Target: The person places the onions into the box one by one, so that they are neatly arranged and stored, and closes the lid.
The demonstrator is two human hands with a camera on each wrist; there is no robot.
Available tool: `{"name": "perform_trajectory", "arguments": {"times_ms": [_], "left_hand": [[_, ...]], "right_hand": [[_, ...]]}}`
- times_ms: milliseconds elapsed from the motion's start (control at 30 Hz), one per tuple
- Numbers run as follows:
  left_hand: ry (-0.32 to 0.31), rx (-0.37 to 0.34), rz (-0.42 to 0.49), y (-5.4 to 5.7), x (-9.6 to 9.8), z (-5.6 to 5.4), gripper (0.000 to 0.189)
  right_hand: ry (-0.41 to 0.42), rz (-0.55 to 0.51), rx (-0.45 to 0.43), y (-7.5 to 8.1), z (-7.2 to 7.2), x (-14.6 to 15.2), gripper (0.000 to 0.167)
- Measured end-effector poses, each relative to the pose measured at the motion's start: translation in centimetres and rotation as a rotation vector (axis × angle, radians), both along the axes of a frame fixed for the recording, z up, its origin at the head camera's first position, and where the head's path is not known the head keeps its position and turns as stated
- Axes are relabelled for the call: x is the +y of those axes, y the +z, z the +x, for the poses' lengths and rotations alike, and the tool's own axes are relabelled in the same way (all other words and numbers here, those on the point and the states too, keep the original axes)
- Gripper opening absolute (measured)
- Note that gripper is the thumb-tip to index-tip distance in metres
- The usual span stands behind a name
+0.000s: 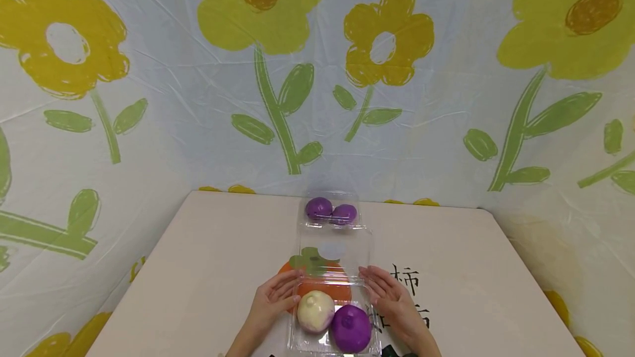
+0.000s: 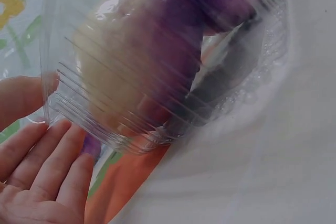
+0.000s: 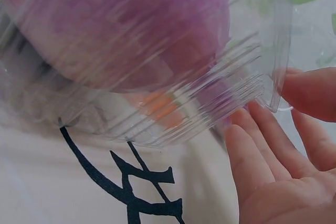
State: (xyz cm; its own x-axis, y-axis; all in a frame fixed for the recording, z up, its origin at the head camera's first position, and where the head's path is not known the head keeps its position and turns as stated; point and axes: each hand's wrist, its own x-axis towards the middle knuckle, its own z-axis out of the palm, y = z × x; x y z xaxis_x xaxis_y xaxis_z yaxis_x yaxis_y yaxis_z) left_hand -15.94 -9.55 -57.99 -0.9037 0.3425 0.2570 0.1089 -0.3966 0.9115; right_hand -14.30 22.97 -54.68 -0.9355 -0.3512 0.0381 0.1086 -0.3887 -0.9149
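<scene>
An open clear plastic clamshell box (image 1: 292, 340) lies at the table's near side, its lid (image 1: 359, 247) folded out toward the back. Two turnips sit in its base: a cream one with purple blush (image 1: 316, 311) at left and a deep purple one (image 1: 351, 328) at right. My left hand (image 1: 272, 302) pinches the box's left rim near the hinge, thumb above and fingers below, as the left wrist view shows. On the opposite rim, my right hand (image 1: 394, 304) holds the same way, thumb (image 3: 310, 93) on the flange.
Behind the lid, another clear plastic box (image 1: 357, 197) holds two purple round vegetables (image 1: 319, 209). The pale table cover (image 1: 223, 258) bears a printed orange persimmon and black characters (image 1: 407, 279). Flowered cloth (image 1: 317, 142) hangs around the table's back and sides.
</scene>
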Motion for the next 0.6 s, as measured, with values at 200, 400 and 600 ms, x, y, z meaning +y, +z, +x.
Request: {"name": "perform_trajectory", "arguments": {"times_ms": [200,400,600], "left_hand": [[0.023,0.009,0.000,0.0,0.0,0.1,0.055],[0.069,0.053,-0.041,0.0,0.0,0.0,0.054],[0.089,0.173,-0.112,0.9,-0.2,-0.3,0.053]], "right_hand": [[-0.011,-0.008,0.070,-0.3,0.1,0.1,0.056],[-0.012,0.011,0.122,-0.3,0.2,0.1,0.053],[-0.050,0.115,0.173,0.8,0.1,0.3,0.049]]}}
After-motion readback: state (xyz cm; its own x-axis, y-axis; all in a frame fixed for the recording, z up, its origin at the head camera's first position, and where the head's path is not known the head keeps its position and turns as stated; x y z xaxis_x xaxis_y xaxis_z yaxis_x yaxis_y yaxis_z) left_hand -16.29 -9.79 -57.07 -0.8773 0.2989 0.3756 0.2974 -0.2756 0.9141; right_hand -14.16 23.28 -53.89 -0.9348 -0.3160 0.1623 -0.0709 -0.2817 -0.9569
